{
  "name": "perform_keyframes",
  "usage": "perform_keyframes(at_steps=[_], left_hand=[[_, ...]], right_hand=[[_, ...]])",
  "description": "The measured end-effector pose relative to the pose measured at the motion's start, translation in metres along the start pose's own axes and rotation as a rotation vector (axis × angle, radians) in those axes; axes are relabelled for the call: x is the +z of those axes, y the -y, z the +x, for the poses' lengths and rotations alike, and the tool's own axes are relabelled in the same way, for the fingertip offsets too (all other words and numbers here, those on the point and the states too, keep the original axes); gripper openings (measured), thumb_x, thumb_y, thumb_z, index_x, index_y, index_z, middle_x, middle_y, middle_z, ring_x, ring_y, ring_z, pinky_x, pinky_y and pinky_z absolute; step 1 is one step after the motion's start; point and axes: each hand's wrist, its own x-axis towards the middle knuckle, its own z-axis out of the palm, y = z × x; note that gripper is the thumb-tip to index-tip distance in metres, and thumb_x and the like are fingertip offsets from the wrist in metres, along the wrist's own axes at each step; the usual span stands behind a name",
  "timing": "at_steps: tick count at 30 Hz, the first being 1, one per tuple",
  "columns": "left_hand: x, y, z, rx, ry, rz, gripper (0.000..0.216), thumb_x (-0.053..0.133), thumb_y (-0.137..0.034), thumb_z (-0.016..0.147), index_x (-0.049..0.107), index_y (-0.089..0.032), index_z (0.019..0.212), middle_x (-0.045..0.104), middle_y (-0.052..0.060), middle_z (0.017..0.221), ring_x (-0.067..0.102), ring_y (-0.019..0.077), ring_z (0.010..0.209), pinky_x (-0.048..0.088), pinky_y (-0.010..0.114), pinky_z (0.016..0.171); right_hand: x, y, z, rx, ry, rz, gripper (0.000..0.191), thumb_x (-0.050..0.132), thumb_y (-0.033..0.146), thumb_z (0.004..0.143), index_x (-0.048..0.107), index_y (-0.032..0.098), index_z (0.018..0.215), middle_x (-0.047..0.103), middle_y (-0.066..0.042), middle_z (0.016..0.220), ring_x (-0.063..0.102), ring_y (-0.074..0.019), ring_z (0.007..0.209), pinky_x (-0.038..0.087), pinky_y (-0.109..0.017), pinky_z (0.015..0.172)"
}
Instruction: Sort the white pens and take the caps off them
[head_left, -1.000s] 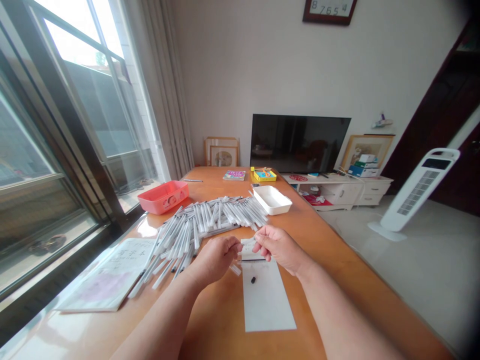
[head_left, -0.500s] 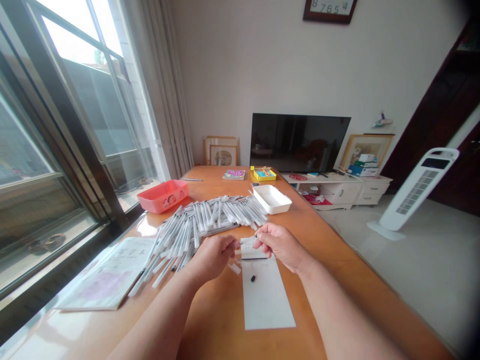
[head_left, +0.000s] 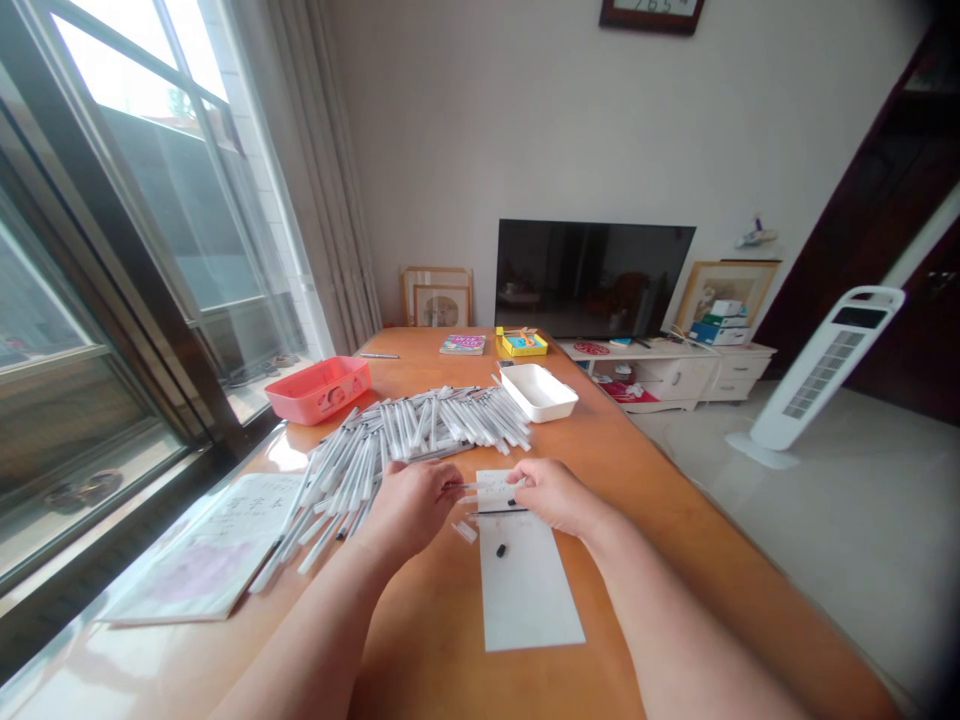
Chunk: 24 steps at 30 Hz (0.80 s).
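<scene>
Left hand (head_left: 412, 505) and right hand (head_left: 551, 495) each pinch an end of one pen (head_left: 480, 487) above the paper (head_left: 529, 600) near the front edge of the counter (head_left: 645, 480), seemingly mid-assembly, so the parts need straight alignment.

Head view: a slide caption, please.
Left hand and right hand pinch a thin white pen over a white paper sheet, beside a heap of white pens on the orange wooden table.

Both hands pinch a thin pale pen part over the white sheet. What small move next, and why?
Probably the right hand should let go and reach down for the thin dark refill on the white sheet. The left hand and right hand each pinch an end of the pale pen part, and the refill lies loose beneath it, with a small black piece nearby.
</scene>
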Motion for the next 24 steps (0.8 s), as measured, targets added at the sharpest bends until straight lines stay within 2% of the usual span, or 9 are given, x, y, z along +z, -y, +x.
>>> perform_keyframes(at_steps=[3,6,9,12,19,24], left_hand=[[-0.003,-0.004,-0.001,0.033,-0.033,0.071,0.015,0.055,-0.026,0.090,0.067,-0.027,0.083,0.072,-0.001,0.086,0.063,0.0210,0.083,0.032,0.037,0.082],[-0.008,-0.010,-0.002,0.081,-0.074,0.140,0.015,0.056,-0.024,0.090,0.070,-0.029,0.091,0.072,0.001,0.090,0.061,0.0242,0.090,0.032,0.041,0.087],[-0.010,-0.014,-0.002,0.119,-0.100,0.178,0.017,0.056,-0.022,0.091,0.071,-0.030,0.095,0.071,0.001,0.092,0.059,0.0258,0.093,0.032,0.045,0.092],[-0.011,-0.012,-0.003,0.125,-0.110,0.189,0.017,0.056,-0.022,0.091,0.071,-0.030,0.093,0.070,0.002,0.091,0.058,0.0258,0.094,0.030,0.048,0.097],[-0.023,0.003,-0.002,-0.007,-0.167,0.254,0.017,0.054,-0.028,0.092,0.071,-0.032,0.092,0.069,0.003,0.094,0.057,0.0271,0.096,0.031,0.051,0.099],[-0.031,0.009,-0.003,-0.112,-0.256,0.284,0.021,0.052,-0.035,0.095,0.072,-0.031,0.098,0.068,0.005,0.103,0.056,0.0288,0.100,0.032,0.052,0.098]], right_hand=[[0.002,0.002,0.000,-0.036,0.006,0.020,0.031,0.059,0.019,0.074,0.072,0.022,0.102,0.065,0.002,0.071,0.053,-0.0117,0.055,0.033,-0.022,0.049],[0.006,0.004,0.000,-0.084,0.025,0.004,0.031,0.060,0.023,0.077,0.073,0.023,0.105,0.064,0.002,0.070,0.051,-0.0116,0.055,0.034,-0.022,0.050],[0.008,0.004,-0.002,-0.129,0.042,-0.018,0.020,0.059,0.031,0.081,0.073,0.021,0.093,0.059,0.003,0.066,0.048,-0.0117,0.055,0.032,-0.022,0.049],[0.004,0.003,-0.003,-0.159,0.044,-0.052,0.021,0.058,0.036,0.084,0.071,0.019,0.082,0.059,0.002,0.066,0.049,-0.0123,0.058,0.032,-0.023,0.050],[-0.021,-0.003,-0.002,-0.016,-0.053,-0.239,0.013,0.062,0.028,0.080,0.074,0.021,0.081,0.065,0.001,0.067,0.051,-0.0138,0.057,0.032,-0.025,0.054],[-0.025,-0.005,-0.004,0.030,-0.101,-0.257,0.008,0.066,0.027,0.079,0.072,0.021,0.076,0.060,0.002,0.061,0.047,-0.0133,0.055,0.031,-0.025,0.057]])
